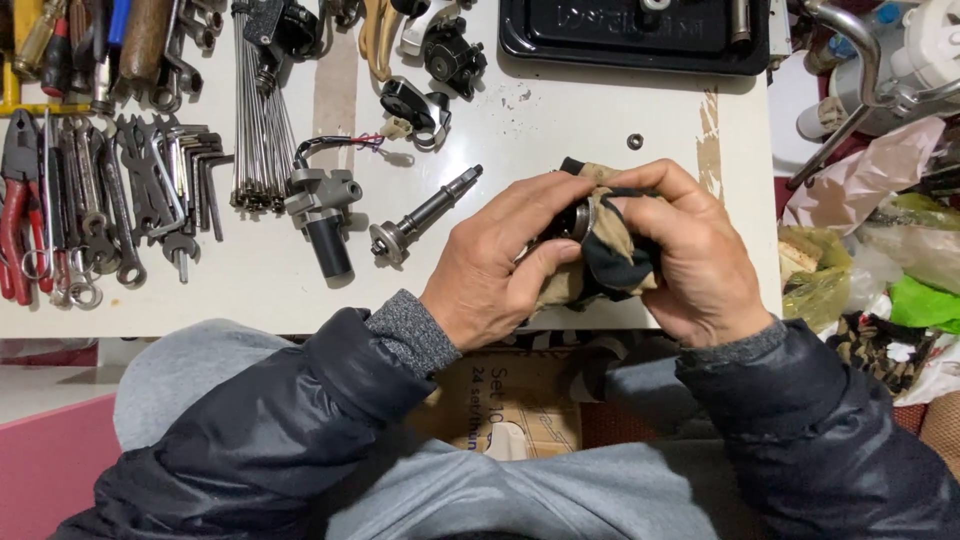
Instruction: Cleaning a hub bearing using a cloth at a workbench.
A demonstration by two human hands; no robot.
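I judge the wiping to be midway: my 2 hands meet over the near right part of the white desk (640,120), where a small round metal part (574,222) sits half wrapped in a dark and tan rag (612,262), part of its rim bare. My left hand (498,268) is curled shut on the metal part, thumb underneath, while my right hand (690,252) is clamped on the rag, pressing it against the part. A steel shaft (424,216) lies untouched just left.

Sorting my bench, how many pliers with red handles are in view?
1: the red-handled pliers lie at the white table's far left edge, beside the wrenches. Others may be cropped out.
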